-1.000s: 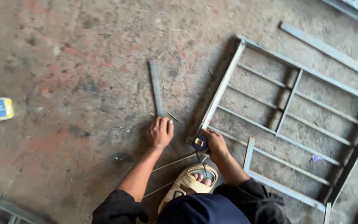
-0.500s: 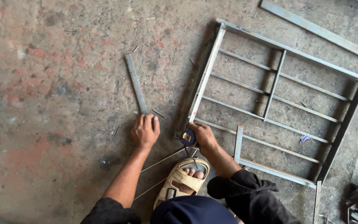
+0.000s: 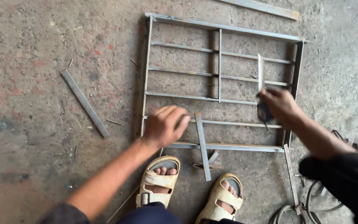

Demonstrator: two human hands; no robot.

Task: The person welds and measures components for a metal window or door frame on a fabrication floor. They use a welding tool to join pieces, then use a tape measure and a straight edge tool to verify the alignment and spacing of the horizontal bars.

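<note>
A welded metal grille frame (image 3: 146,62) lies flat on the concrete floor in front of my sandalled feet (image 3: 159,181). My left hand (image 3: 164,125) rests palm down on the frame's lower left part, fingers loosely curled, holding nothing. My right hand (image 3: 280,107) hovers over the frame's right side, gripping a dark tape measure (image 3: 264,112). Its pale blade (image 3: 260,72) sticks up across the frame's bars. A short flat metal bar (image 3: 202,145) lies loose across the frame's bottom rail, between my hands.
A loose flat bar (image 3: 83,103) lies on the floor left of the frame, and a longer one (image 3: 262,8) beyond its top edge. A thin strip (image 3: 291,176) and dark cables (image 3: 311,203) sit at lower right. Small metal scraps dot the concrete.
My right hand has swung from the frame's corner to its right side, with the tape blade now extended. My left hand moved off the floor onto the frame. The view shifted toward the frame.
</note>
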